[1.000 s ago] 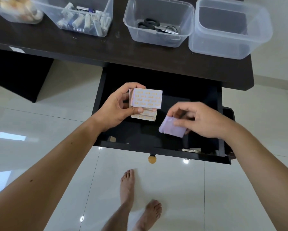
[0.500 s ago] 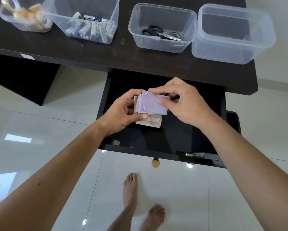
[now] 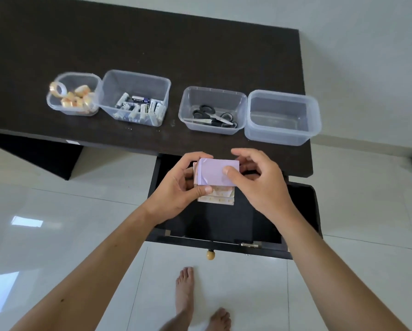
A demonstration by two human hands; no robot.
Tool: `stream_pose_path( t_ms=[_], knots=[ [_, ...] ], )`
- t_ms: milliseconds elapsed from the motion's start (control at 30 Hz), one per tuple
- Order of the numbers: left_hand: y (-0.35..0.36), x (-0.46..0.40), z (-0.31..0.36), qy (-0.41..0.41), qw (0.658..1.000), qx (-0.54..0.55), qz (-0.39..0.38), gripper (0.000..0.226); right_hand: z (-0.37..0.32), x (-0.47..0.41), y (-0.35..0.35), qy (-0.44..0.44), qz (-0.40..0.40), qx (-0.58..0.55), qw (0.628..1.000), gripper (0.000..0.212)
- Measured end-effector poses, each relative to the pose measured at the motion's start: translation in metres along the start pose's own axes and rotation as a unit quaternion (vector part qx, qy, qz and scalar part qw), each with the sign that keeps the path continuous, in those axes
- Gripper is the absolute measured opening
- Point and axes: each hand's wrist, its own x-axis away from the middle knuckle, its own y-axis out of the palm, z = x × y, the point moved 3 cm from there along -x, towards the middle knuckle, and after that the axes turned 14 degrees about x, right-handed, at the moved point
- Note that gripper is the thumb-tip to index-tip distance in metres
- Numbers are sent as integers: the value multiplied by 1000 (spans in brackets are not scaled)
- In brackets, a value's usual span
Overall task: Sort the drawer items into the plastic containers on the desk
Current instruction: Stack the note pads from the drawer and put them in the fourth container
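Note:
A stack of small paper pads (image 3: 215,174), lilac on top and pale orange-printed ones below, is held above the open black drawer (image 3: 295,211). My left hand (image 3: 176,187) grips the stack from its left side, thumb on the lower edge. My right hand (image 3: 259,182) touches the lilac top pad with its thumb, the other fingers curved over the far edge. Four clear plastic containers stand in a row on the dark desk (image 3: 152,44): one with tape rolls (image 3: 72,94), one with batteries (image 3: 135,99), one with scissors (image 3: 212,111), and an empty one (image 3: 282,118) at the right.
The drawer's front edge has a round wooden knob (image 3: 210,255) and a metal latch (image 3: 249,245). My bare feet (image 3: 185,295) stand on the glossy white tile floor below the drawer. A dark desk side panel (image 3: 45,154) stands at the left.
My right hand brought a lilac pad from the drawer onto the stack in my left hand. The view has tilted up, so the whole desk and all four containers now show.

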Motion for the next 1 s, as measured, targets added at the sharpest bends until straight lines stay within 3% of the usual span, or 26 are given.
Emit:
stream_pose_path(
  t_ms=[133, 233, 367, 467, 567, 633, 767, 1000],
  knots=[
    [24, -7, 43, 9, 1000, 15, -21, 57, -17, 2, -25, 100, -50, -84, 990, 48],
    [39, -21, 73, 6, 999, 17, -36, 58, -32, -1, -47, 126, -62, -146, 979, 40],
    [55, -49, 110, 4, 998, 1, -68, 60, -52, -10, -85, 112, -32, -177, 977, 48],
    [70, -70, 130, -22, 995, 5, -94, 81, -56, -19, -109, 114, -3, -178, 977, 49],
    [82, -92, 137, -58, 996, 19, -72, 93, -52, -33, -126, 128, 34, -187, 973, 40],
    [90, -112, 137, -82, 996, -4, -25, 85, -47, -45, -138, 135, 48, -204, 968, 25],
    [110, -157, 123, -77, 996, -35, 39, 39, -33, -76, -156, 154, 50, -195, 967, 15],
    [119, -211, 90, -100, 990, -50, 84, 31, 4, -125, -150, 181, 57, -161, 968, 17]
  ],
)
